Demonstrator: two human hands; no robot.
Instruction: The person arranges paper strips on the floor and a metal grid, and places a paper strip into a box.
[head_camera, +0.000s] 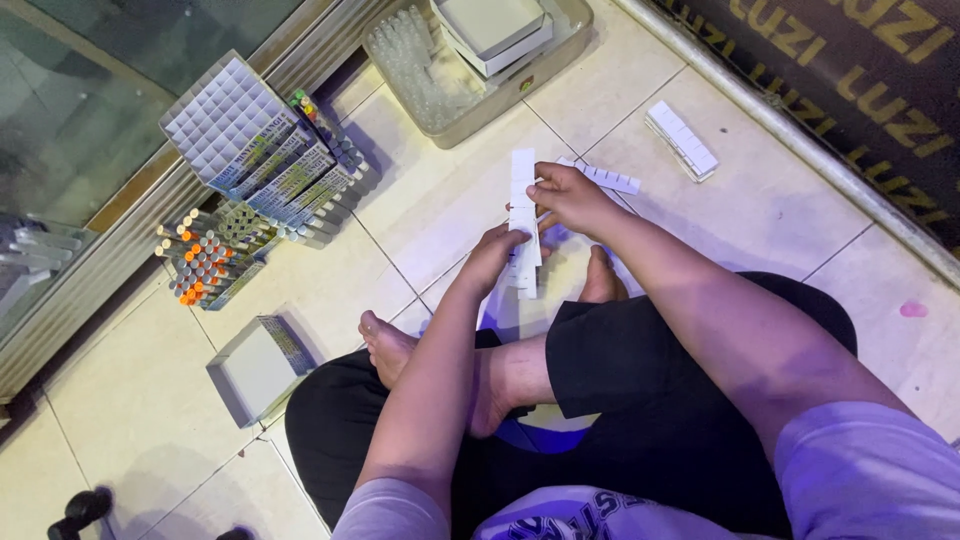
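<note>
Crossed legs in black trousers fill the near edge, bare feet on the glossy tiled floor (720, 210). Both hands meet above them: left hand (492, 255) pinches the lower part of a white notched cardboard strip (523, 215), right hand (568, 195) pinches it higher up (possibly several strips stacked). Beside them lie another flat strip (610, 179), a gridded divider box (240, 125) and a clear plastic tray (470, 100).
</note>
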